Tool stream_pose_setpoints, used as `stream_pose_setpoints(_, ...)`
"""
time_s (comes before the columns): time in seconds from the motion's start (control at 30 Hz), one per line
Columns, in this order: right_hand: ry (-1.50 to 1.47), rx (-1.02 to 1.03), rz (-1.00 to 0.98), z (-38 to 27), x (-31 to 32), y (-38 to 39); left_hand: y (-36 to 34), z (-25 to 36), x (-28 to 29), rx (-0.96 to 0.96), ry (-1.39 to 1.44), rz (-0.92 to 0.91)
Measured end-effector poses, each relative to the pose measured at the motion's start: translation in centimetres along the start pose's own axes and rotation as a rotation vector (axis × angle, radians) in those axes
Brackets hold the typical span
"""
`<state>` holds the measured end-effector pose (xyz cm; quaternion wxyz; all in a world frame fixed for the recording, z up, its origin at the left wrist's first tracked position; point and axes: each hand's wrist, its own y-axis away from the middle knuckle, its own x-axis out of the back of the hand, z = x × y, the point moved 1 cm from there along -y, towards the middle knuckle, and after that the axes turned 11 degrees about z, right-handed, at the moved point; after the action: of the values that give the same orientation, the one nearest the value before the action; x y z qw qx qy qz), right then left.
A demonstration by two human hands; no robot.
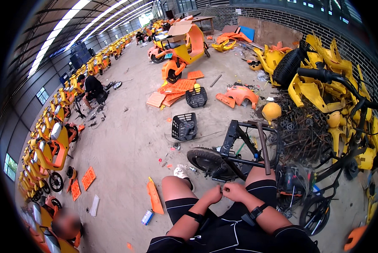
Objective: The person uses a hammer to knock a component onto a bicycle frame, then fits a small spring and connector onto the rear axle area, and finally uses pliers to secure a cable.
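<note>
My left hand [213,195] and my right hand [236,192] meet over my lap, fingers pinched together. Whatever small thing lies between their fingertips is too small to make out. Just beyond them stands a stripped black scooter frame [228,144], with its wheel [205,159] to the left. A brown metal pipe [263,147] leans across the frame's right side, near my right knee. Black bands circle both my wrists.
To the right are a heap of rusty metal parts [307,133], yellow body panels [301,90] and a handlebar [317,74]. Ahead lie a black basket [184,127] and orange panels [176,87]. Scooters [54,145] line the left, where a person [93,88] crouches. A blue-white can [147,217] lies nearby.
</note>
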<state>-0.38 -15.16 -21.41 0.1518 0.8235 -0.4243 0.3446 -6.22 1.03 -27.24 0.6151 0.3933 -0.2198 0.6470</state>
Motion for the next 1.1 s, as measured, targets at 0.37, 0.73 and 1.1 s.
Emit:
stream_pose_setpoints(0.37, 0.027, 0.11, 0.215, 0.2, -0.6, 0.7, -0.4, -0.3, -1.1, 0.008, -0.026, -0.035)
stream_pose_setpoints(0.73, -0.028, 0.128, 0.185, -0.3, 0.2, 0.4, -0.5, 0.5, 0.3, 0.003, 0.012, 0.06)
stream_pose_setpoints(1.1, 0.116, 0.289, 0.103, -0.7, 0.6, 0.7, -0.1, -0.5, -0.2, 0.076, -0.079, 0.014)
